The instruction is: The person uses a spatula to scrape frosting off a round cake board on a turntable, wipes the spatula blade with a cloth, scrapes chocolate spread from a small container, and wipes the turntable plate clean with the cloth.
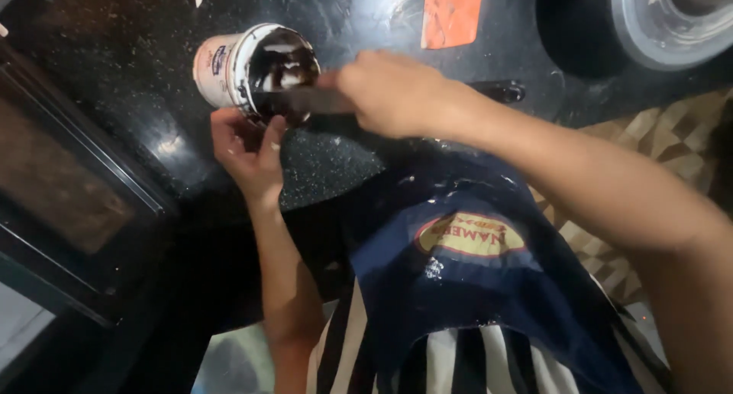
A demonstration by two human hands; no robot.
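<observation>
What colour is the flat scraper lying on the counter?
Orange: the scraper lies on the black counter, seen in the head view.

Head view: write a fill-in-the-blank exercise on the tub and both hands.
1. The left hand holds the white tub tipped on its ____.
2. The tub's inside is smeared with something ____.
3. The right hand pushes a flat blade into the tub's ____.
4. An ____ scraper lies on the black counter.

Missing: side; dark; mouth; orange
</observation>
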